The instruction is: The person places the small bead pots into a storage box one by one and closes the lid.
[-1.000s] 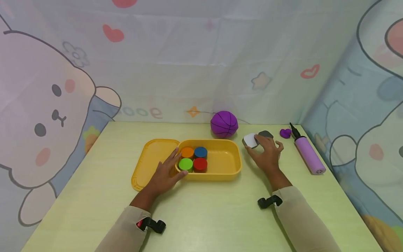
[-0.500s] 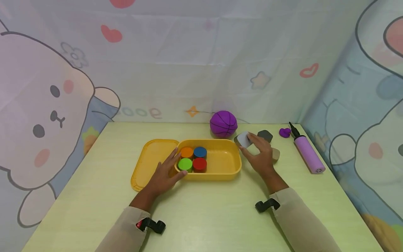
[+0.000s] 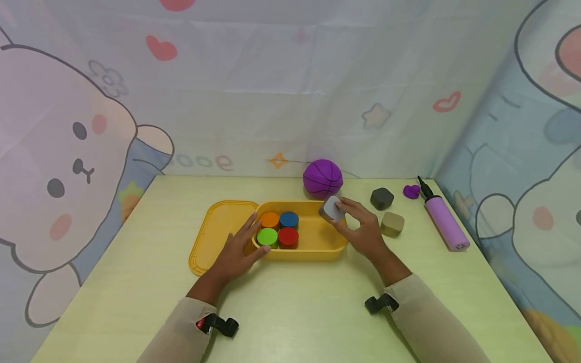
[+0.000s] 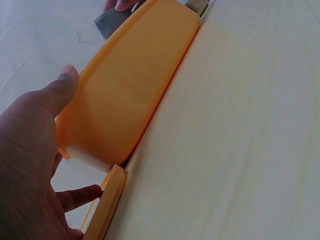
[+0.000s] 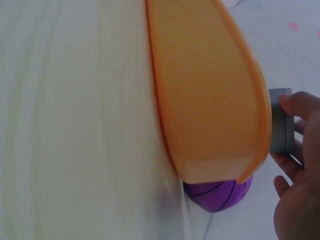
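Observation:
My right hand (image 3: 365, 235) pinches a grey block (image 3: 335, 207) with a pale top between thumb and fingers. The block hangs above the back right part of a yellow plastic box (image 3: 317, 255), tilted; in the right wrist view the grey block (image 5: 281, 120) shows past the box's rim. Inside the box, at its left end, sit four-coloured round blocks: orange (image 3: 270, 220), blue (image 3: 289, 219), green (image 3: 268, 237) and red (image 3: 288, 237). My left hand (image 3: 236, 254) rests on the box's left end, fingers spread and fairly straight, thumb at the front rim.
A yellow lid (image 3: 218, 237) lies partly under my left hand, left of the box. Behind stands a purple ball (image 3: 323, 178). On the right are a dark block (image 3: 382, 198), a tan block (image 3: 392, 224), a small purple object (image 3: 411, 191) and a purple hand pump (image 3: 447, 223).
My right hand has carried the grey block leftward, from beside the dark block to over the box's right part. The tan block has come into full view. My left hand stays in place.

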{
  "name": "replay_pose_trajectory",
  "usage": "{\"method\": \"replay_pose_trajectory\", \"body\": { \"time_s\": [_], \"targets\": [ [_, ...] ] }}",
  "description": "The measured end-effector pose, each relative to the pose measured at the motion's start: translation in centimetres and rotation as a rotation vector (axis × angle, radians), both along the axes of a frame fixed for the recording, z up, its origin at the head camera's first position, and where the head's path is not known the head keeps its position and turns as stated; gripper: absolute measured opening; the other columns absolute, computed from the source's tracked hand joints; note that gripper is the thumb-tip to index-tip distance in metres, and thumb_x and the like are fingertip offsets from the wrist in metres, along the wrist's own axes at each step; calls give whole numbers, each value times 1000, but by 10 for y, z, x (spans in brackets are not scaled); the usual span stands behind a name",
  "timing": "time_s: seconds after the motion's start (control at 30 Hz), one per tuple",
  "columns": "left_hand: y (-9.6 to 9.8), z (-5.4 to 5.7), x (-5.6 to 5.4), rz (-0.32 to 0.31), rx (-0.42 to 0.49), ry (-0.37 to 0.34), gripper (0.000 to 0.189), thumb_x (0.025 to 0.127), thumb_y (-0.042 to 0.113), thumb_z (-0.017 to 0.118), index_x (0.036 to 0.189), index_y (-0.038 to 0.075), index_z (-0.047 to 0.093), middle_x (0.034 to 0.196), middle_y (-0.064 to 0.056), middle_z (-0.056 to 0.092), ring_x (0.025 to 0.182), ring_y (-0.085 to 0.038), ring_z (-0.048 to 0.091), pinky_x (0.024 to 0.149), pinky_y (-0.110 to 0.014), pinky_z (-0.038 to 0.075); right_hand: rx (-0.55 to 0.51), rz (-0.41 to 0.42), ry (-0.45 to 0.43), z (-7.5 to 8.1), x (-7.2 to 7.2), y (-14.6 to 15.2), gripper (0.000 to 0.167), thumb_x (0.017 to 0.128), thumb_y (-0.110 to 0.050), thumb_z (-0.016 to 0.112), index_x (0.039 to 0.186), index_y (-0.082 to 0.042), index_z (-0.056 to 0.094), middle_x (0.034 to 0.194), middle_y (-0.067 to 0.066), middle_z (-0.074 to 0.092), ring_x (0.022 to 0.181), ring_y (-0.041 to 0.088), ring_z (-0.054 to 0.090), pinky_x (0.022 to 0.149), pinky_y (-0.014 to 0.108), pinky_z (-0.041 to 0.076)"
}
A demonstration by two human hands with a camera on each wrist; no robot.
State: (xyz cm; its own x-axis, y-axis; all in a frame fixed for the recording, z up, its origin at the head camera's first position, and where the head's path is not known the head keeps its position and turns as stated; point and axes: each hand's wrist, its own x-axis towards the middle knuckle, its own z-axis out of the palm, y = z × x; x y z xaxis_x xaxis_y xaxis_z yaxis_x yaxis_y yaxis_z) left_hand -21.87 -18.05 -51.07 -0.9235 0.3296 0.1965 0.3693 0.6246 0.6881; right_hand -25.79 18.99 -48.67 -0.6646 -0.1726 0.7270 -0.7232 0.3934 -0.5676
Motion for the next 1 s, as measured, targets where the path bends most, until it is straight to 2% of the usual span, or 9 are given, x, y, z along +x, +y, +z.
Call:
{"method": "replay_pose_trajectory", "body": {
  "time_s": [0.07, 0.2, 0.27, 0.33, 0.67, 0.87, 1.0],
  "targets": [
    [0, 1, 1, 1, 1, 0, 81, 106, 48, 68, 172, 15, 36, 185, -2, 19, 169, -39, 25, 124, -89, 5, 39, 42, -15, 1, 3, -5, 52, 82, 5, 92, 131, 5, 77, 140, 27, 72, 129, 50, 71, 112, 14, 50],
    [0, 1, 0, 1, -10, 0, 81, 106, 49, 67, 173, 16, 36, 185, -2, 18, 170, -39, 24, 125, -88, 4, 122, 100, -12, 1, 7, -12, 47, 83, 4, 91, 128, 5, 78, 139, 27, 73, 126, 49, 73, 107, 39, 61],
    [1, 2, 0, 2, -8, -5, 81, 106, 49, 68, 173, 16, 35, 185, -1, 18, 170, -38, 24, 125, -88, 4, 165, 108, -8, 1, 8, -15, 46, 84, 3, 91, 128, 4, 79, 138, 26, 74, 126, 48, 73, 103, 53, 62],
    [1, 2, 0, 1, -3, -9, 82, 106, 49, 68, 173, 16, 35, 185, -1, 18, 170, -38, 23, 125, -88, 3, 203, 114, -11, 0, 9, -17, 45, 84, 2, 91, 127, 3, 79, 139, 25, 74, 126, 47, 73, 102, 59, 62],
    [1, 1, 1, 2, -13, -1, 81, 106, 48, 67, 173, 15, 35, 185, -2, 18, 170, -39, 25, 124, -89, 4, 305, 132, -110, -4, 13, -21, 46, 84, 0, 91, 129, -1, 80, 144, 21, 73, 131, 45, 70, 112, 69, 47],
    [1, 1, 1, 5, -16, 5, 81, 106, 48, 67, 172, 15, 35, 185, -2, 18, 170, -38, 25, 124, -89, 5, 341, 138, -172, -6, 11, -21, 50, 86, -3, 90, 134, -5, 78, 147, 17, 71, 129, 42, 70, 115, 65, 41],
    [1, 0, 1, 7, -16, 10, 81, 106, 49, 67, 172, 16, 36, 185, -2, 19, 170, -38, 25, 124, -89, 5, 364, 136, -254, -5, 9, -21, 52, 87, -7, 90, 138, -6, 76, 149, 14, 71, 133, 39, 69, 117, 62, 38]
  ]
}}
